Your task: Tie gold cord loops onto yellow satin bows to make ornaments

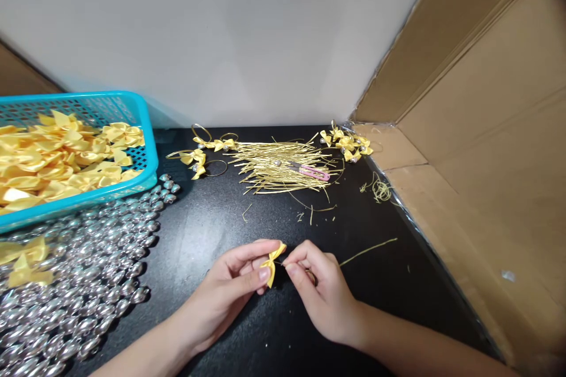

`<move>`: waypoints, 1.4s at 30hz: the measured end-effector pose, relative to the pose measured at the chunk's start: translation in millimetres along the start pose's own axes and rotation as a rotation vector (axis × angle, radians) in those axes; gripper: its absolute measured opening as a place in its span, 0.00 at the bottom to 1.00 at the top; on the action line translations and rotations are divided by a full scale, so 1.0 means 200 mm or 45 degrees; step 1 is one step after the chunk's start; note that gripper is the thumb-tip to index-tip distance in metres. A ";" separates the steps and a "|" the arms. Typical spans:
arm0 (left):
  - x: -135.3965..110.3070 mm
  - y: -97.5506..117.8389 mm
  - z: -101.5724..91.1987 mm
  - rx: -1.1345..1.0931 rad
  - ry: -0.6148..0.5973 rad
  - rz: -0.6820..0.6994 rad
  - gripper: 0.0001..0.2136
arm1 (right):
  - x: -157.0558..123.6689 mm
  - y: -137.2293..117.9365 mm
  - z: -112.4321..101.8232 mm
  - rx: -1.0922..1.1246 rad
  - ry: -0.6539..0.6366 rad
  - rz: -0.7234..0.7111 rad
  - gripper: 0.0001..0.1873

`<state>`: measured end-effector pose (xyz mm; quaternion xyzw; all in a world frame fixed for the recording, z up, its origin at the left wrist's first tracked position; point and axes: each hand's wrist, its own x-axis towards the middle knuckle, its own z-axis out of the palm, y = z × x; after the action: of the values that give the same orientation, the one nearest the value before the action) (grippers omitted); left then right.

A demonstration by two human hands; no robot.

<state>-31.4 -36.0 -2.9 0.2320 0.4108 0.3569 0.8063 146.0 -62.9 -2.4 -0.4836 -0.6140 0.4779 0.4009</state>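
Note:
Pinched between the thumb and fingers of my left hand (pixel 245 277) is a small yellow satin bow (pixel 273 262), held a little above the black table. My right hand (pixel 321 288) is closed just right of it, thumb and forefinger pressed together on a thin strand by the bow's middle. A gold cord (pixel 369 251) runs out behind my right hand to the right; whether it joins the pinched strand is hidden. Beyond both hands lies a pile of cut gold cords (pixel 265 168), with pink-handled snips (pixel 315 172) resting on top.
A blue basket (pixel 150 147) of yellow bows stands at the left. Before it spread many silver beads (pixel 88 288), with loose bows (pixel 29 265) on them. Corded bows lie left (pixel 194 159) and right (pixel 347 142) of the pile. Cardboard (pixel 481 106) walls the right side; tangled thread (pixel 381 188) lies near it.

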 end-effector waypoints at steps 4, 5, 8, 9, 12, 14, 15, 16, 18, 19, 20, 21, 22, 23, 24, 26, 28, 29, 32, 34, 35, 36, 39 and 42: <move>0.00 0.00 0.00 0.032 -0.048 0.007 0.16 | 0.00 0.00 0.00 0.030 -0.013 0.003 0.08; 0.00 0.00 0.00 0.044 -0.052 0.013 0.16 | 0.01 0.00 0.00 0.038 -0.015 0.010 0.08; 0.00 -0.01 0.00 0.080 -0.044 0.027 0.16 | 0.00 0.01 0.01 0.056 -0.012 0.044 0.09; 0.00 -0.01 0.00 0.090 -0.038 0.029 0.16 | 0.00 0.01 0.01 0.062 -0.011 0.056 0.09; 0.00 -0.01 0.00 0.110 -0.030 0.037 0.16 | -0.01 0.01 0.01 0.077 -0.008 0.080 0.10; 0.00 -0.01 0.01 0.119 -0.041 0.046 0.16 | -0.01 0.01 0.02 0.087 0.000 0.090 0.10; 0.00 -0.01 0.01 0.122 -0.055 0.053 0.16 | -0.01 0.01 0.02 0.098 0.003 0.098 0.11; 0.00 -0.01 0.01 0.125 -0.067 0.059 0.15 | -0.01 0.01 0.02 0.114 0.003 0.107 0.11; 0.01 -0.01 0.02 0.130 -0.088 0.065 0.15 | -0.01 0.01 0.03 0.150 0.000 0.127 0.11; 0.01 -0.02 0.02 0.134 -0.092 0.068 0.15 | -0.01 0.01 0.03 0.166 -0.001 0.134 0.12; 0.01 -0.02 0.02 0.136 -0.094 0.069 0.15 | -0.01 0.01 0.04 0.180 0.000 0.136 0.12; 0.01 -0.02 0.02 0.139 -0.094 0.070 0.15 | -0.01 0.01 0.04 0.192 0.005 0.134 0.12; 0.01 -0.02 0.02 0.142 -0.095 0.071 0.15 | 0.00 0.01 0.04 0.198 0.007 0.126 0.11; 0.01 -0.02 0.02 0.144 -0.096 0.078 0.15 | 0.00 0.01 0.04 0.196 0.008 0.114 0.11; 0.01 -0.02 0.01 0.142 -0.093 0.087 0.15 | 0.00 0.01 0.03 0.181 0.013 0.094 0.10; 0.01 -0.03 0.01 0.137 -0.079 0.114 0.16 | 0.00 0.01 0.02 0.093 0.066 -0.003 0.06; 0.01 -0.03 0.00 0.153 -0.062 0.155 0.16 | -0.01 0.01 0.00 -0.061 0.207 -0.161 0.04; 0.01 -0.04 0.00 0.174 -0.057 0.176 0.16 | -0.01 0.01 -0.01 -0.149 0.297 -0.242 0.06; 0.00 -0.06 -0.01 0.282 -0.050 0.261 0.16 | -0.01 0.00 -0.03 -0.399 0.446 -0.411 0.09; 0.00 -0.06 -0.01 0.358 -0.046 0.325 0.16 | -0.01 -0.01 -0.03 -0.520 0.409 -0.479 0.09; 0.00 -0.06 0.00 0.394 -0.053 0.356 0.15 | 0.00 -0.01 -0.03 -0.561 0.377 -0.505 0.09; 0.00 -0.06 0.00 0.424 -0.063 0.380 0.15 | 0.00 -0.02 -0.03 -0.589 0.353 -0.527 0.09; 0.00 -0.06 0.01 0.460 -0.118 0.407 0.17 | 0.02 -0.02 -0.04 -0.624 0.313 -0.573 0.09; 0.00 -0.07 0.00 0.448 -0.137 0.373 0.19 | 0.04 -0.02 -0.05 -0.600 0.240 -0.571 0.08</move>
<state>-26.0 -44.4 -12.2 0.4448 0.3852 0.3802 0.7136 153.1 -53.9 3.4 -0.4579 -0.7590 0.1760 0.4282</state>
